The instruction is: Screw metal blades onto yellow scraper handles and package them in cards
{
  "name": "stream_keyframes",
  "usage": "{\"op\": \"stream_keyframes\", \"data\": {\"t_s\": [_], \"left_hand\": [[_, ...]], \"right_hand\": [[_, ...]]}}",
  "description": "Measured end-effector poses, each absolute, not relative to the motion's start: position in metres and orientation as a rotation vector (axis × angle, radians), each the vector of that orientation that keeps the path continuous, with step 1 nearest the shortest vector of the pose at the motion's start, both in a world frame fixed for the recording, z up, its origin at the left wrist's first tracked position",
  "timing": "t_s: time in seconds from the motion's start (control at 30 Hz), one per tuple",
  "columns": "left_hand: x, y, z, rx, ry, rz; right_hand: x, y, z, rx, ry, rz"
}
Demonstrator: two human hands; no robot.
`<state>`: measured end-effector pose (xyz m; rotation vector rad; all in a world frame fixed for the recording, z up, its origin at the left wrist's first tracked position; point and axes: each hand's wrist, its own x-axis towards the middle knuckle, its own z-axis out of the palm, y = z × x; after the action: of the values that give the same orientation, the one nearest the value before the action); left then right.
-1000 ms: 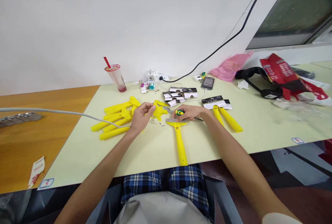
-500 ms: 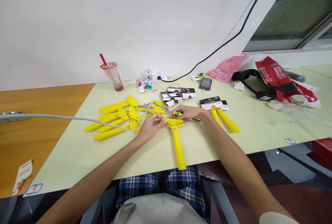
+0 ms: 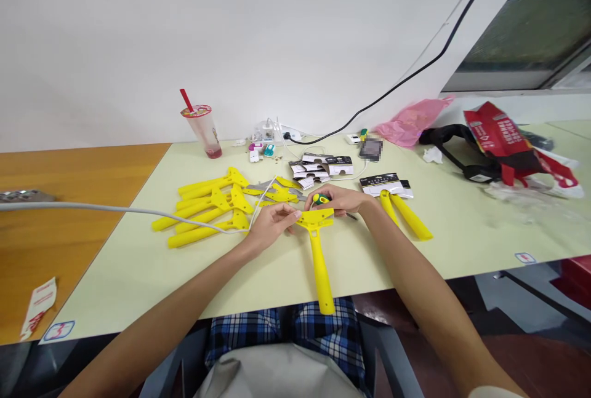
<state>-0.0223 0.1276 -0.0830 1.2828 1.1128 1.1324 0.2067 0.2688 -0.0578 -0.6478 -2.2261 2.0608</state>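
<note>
A yellow scraper [image 3: 321,266] points its handle toward me, the handle end reaching past the table's front edge. My left hand [image 3: 273,226] is closed on the left corner of its head, thumb on top. Behind the head, my right hand [image 3: 339,199] is closed around a screwdriver [image 3: 320,199] with a green and yellow handle; its dark shaft sticks out to the right below the fingers. Several yellow scraper handles [image 3: 203,207] lie in a pile to the left. Flat yellow pieces with grey blades [image 3: 272,191] lie just beyond my hands.
Two yellow scrapers [image 3: 410,216] under black-and-white header cards lie right of my right forearm. More cards [image 3: 318,169] are stacked behind. A grey cable [image 3: 138,210] crosses from the left to near my left hand. A cup with a straw [image 3: 203,131] stands near the wall.
The scraper's head has turned slightly and its handle end has come nearer to me. Both hands keep their holds. The camera view has shifted a little.
</note>
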Motion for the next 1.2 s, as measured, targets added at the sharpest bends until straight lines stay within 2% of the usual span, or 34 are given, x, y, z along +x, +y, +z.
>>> {"op": "stream_keyframes", "data": {"t_s": [0.37, 0.67, 0.87, 1.2], "left_hand": [[-0.018, 0.128, -0.088, 1.142, 1.076, 1.066], [-0.019, 0.128, -0.091, 1.158, 1.122, 1.092], [-0.019, 0.129, -0.091, 1.089, 1.11, 1.165], [-0.014, 0.122, -0.084, 0.953, 0.952, 0.999]], "right_hand": [[0.204, 0.263, -0.054, -0.669, -2.331, 2.105], [0.199, 0.264, -0.058, -0.797, -2.471, 1.962], [0.2, 0.263, -0.058, -0.753, -2.409, 1.886], [0.196, 0.262, -0.056, -0.845, -2.155, 1.728]]}}
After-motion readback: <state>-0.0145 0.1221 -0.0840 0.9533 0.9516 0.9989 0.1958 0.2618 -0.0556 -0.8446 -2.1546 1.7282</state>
